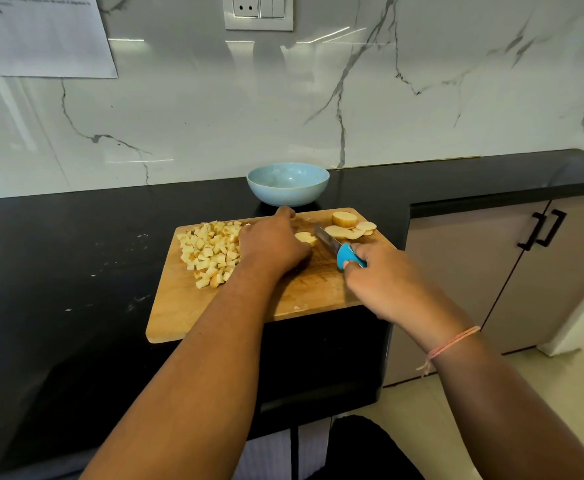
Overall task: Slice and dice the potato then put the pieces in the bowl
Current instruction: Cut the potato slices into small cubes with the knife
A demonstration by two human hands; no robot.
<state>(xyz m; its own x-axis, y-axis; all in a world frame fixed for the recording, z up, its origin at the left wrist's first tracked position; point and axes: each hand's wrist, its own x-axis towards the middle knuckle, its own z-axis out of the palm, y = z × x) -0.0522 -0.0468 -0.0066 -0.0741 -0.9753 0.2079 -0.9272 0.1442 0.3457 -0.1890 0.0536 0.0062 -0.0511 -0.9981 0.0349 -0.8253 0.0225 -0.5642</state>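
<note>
Upper left of frame: paper sheet [41, 36] on the marble wall. Below it, black counter [58, 254] runs bare from the left frame edge up to the board.

Cutting board [179, 317] sits mid-frame, angled. Its near-left corner is well in from the counter front; its near-right edge sits at or over the counter drop, cannot tell which.

Diced pile [211, 252] is on the board's left half, close to the left edge, with bare wood nearer the camera.

Left hand [271, 245], centre: fingers curled down, clamped on a potato piece [306, 238].

Bowl [288, 183] is on the counter just beyond the board's far edge, behind the left hand.

Knife [327, 239]: blade just right of the held piece, tip pointing to the far edge.

Slices [353, 230] and a thick end chunk [344, 219] lie in the board's far-right corner.

Right hand [384, 275] is wrapped tight round the blue handle, at the board's right edge.

Far right: cabinet [491, 271], floor below.
</note>
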